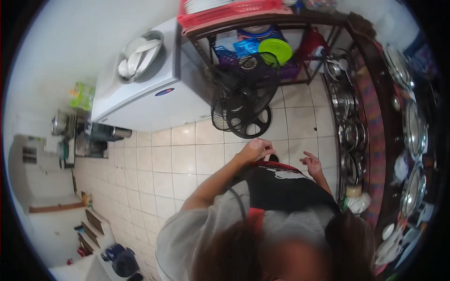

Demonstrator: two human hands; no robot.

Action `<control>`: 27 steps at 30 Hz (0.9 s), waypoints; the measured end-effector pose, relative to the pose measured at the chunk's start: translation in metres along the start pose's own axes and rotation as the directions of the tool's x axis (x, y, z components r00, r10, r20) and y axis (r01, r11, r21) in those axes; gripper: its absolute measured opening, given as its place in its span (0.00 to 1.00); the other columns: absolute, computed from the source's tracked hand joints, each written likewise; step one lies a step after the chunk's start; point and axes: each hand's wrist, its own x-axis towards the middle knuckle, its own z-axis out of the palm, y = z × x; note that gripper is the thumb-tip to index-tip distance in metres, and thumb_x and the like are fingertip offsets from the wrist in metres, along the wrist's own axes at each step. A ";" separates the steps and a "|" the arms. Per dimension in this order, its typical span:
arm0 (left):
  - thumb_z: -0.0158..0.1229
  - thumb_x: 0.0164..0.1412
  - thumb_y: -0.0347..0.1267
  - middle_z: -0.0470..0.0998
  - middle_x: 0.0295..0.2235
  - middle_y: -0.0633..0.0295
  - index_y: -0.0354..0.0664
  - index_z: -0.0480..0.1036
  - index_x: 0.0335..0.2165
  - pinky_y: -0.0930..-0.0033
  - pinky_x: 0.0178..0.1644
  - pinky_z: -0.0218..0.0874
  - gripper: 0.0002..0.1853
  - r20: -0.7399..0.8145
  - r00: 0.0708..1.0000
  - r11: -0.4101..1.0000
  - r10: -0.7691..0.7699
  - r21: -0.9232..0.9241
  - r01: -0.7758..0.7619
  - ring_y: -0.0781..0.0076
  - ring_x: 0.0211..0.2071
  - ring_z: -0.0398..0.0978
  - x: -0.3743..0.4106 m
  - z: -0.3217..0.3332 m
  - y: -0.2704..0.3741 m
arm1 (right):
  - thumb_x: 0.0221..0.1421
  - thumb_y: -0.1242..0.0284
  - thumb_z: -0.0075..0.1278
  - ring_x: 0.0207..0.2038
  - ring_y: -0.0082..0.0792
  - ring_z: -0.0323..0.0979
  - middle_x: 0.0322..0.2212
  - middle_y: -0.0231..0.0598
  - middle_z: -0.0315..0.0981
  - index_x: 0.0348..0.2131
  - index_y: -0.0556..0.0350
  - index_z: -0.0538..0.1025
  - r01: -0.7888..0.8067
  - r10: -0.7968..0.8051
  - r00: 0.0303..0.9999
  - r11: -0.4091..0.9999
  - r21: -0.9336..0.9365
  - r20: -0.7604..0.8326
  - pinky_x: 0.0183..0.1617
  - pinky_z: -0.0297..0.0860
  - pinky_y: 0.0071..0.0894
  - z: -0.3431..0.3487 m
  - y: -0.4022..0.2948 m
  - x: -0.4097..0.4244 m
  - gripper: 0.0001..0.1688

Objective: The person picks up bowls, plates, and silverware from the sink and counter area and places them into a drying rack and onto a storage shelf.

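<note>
My left hand (258, 149) is raised in front of my waist with its fingers curled. Whether anything is between them cannot be made out. Just below it is the front edge of a black apron (281, 193) with a red border and a white print. On the other side of the apron, my right hand (312, 165) hangs in the air with its fingers apart and nothing in it. Ahead of both hands stands a black electric fan (246, 87) on a round base (251, 128). A small dark shape shows beside my left fingers, too little visible to name.
A white chest-like appliance (154, 109) at left bears a bowl (154, 38) with spoons. Behind the fan is a dark rack (253, 19) holding a red basket (232, 14) and a green plate (276, 51). Metal pots (346, 103) line a low shelf at right, beside a table with lidded dishes (415, 128).
</note>
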 end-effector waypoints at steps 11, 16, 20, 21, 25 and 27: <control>0.56 0.59 0.28 0.78 0.28 0.61 0.38 0.76 0.37 0.75 0.27 0.68 0.07 -0.910 0.220 0.934 -0.351 -0.357 0.015 0.78 0.26 0.75 -0.134 -0.154 -0.078 | 0.60 0.64 0.46 0.24 0.22 0.71 0.27 0.36 0.75 0.41 0.60 0.75 0.276 -0.305 0.929 0.948 0.157 0.208 0.27 0.68 0.19 -0.002 -0.324 0.147 0.17; 0.54 0.62 0.33 0.78 0.30 0.60 0.35 0.75 0.38 0.75 0.32 0.66 0.12 -0.956 0.031 0.955 -0.293 -0.293 -0.035 0.75 0.30 0.76 -0.207 -0.252 -0.122 | 0.56 0.68 0.49 0.36 0.35 0.76 0.35 0.42 0.77 0.46 0.57 0.73 0.789 -0.787 0.528 0.593 0.160 0.318 0.42 0.70 0.28 0.112 -0.478 0.172 0.19; 0.54 0.61 0.32 0.77 0.37 0.58 0.37 0.70 0.46 0.71 0.41 0.66 0.16 -0.988 0.011 0.981 -0.156 -0.154 0.115 0.73 0.36 0.76 -0.235 -0.336 -0.156 | 0.53 0.68 0.51 0.42 0.44 0.74 0.41 0.49 0.73 0.49 0.57 0.70 0.921 -0.876 0.374 0.389 -0.012 0.306 0.46 0.69 0.36 0.244 -0.573 0.231 0.24; 0.54 0.61 0.31 0.77 0.38 0.58 0.37 0.71 0.46 0.71 0.42 0.66 0.15 -0.993 0.025 0.988 -0.117 -0.113 0.105 0.71 0.36 0.76 -0.235 -0.357 -0.164 | 0.54 0.68 0.50 0.44 0.41 0.73 0.44 0.51 0.72 0.49 0.60 0.69 0.952 -0.926 0.298 0.272 -0.138 0.234 0.50 0.68 0.36 0.282 -0.588 0.256 0.24; 0.54 0.60 0.28 0.76 0.40 0.60 0.38 0.70 0.47 0.74 0.41 0.65 0.16 -0.983 0.126 0.990 -0.136 -0.131 0.051 0.73 0.36 0.74 -0.222 -0.410 -0.171 | 0.51 0.60 0.51 0.48 0.51 0.67 0.46 0.53 0.68 0.53 0.59 0.66 0.943 -0.993 0.118 0.119 -0.310 -0.022 0.54 0.60 0.48 0.412 -0.633 0.358 0.33; 0.54 0.60 0.26 0.76 0.39 0.59 0.37 0.70 0.46 0.75 0.38 0.65 0.15 -0.984 0.118 0.989 -0.136 -0.128 0.074 0.73 0.34 0.74 -0.241 -0.410 -0.190 | 0.52 0.59 0.49 0.49 0.51 0.64 0.51 0.55 0.63 0.60 0.56 0.55 0.769 -0.703 0.585 0.320 -0.554 0.405 0.51 0.60 0.52 0.457 -0.682 0.327 0.41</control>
